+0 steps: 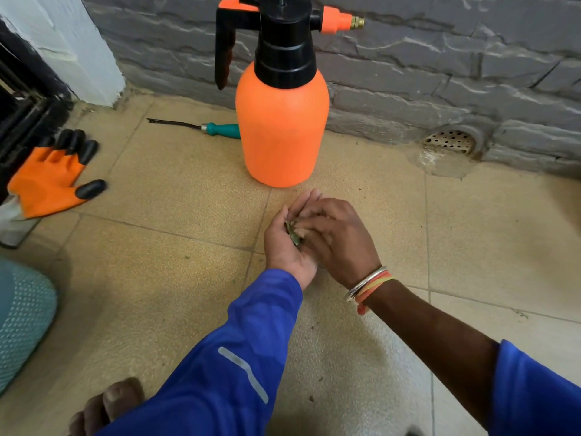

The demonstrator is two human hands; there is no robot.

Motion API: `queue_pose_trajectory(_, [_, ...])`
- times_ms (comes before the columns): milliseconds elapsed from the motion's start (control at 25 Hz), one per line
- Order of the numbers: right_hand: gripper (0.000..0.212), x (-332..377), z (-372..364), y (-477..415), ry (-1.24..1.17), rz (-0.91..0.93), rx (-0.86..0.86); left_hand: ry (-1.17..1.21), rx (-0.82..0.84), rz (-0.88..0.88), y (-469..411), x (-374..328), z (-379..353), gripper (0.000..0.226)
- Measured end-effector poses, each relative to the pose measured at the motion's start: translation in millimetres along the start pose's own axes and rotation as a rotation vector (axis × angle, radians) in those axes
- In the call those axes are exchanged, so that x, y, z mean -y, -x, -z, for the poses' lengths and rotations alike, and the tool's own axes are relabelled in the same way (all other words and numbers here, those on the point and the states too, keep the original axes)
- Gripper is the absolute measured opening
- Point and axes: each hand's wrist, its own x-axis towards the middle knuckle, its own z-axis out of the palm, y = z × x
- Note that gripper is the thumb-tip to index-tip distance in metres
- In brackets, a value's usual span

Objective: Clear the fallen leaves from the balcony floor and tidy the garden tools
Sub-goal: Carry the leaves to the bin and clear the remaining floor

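Balcony floor [163,190]: tan tiles, a few small leaf specks scattered on it, grey stone-pattern wall [440,73] behind, round perforated drain [449,141] at the wall base on the right.

Left hand [289,237] is cupped palm-up just above the floor, half closed around a small clump of green leaf bits [292,234]. Right hand [339,237] lies against it, fingers pressed into the left palm on top of the leaves; whether it pinches anything itself I cannot tell. Blue sleeve [239,350] on the left arm, bangle and orange threads [367,286] on the right wrist.

Tools: orange pressure sprayer [281,121] with black pump head stands upright near the wall, just beyond the hands. Behind it lies a teal-handled hand tool [217,129] with a dark metal shaft, handle end hidden by the sprayer. Orange garden glove [53,177] with black fingertips lies flat at far left, well apart from the hands. Teal mesh object [22,319] at the left edge, can't identify. Bare toes [107,407] at the bottom.
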Motion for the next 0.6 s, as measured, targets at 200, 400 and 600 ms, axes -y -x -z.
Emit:
queue_pose_trajectory(200, [0.024, -13.8, 8.3, 8.9, -0.474, -0.664, -0.271, 0.129, 0.023, -0.035, -8.3, -13.0, -0.9, 0.048])
queue_pose_trajectory(400, [0.017, -5.5, 3.1, -18.1, -0.991, -0.999, -0.205, 0.201, 0.065, -0.06, -12.1, -7.5, 9.0, 0.046])
queue_pose_trajectory(600, [0.02, -11.5, 25.2, -48.4, -0.686, -0.726, -0.377, 0.155, -0.073, 0.015, -17.2, 10.7, -21.9, 0.044])
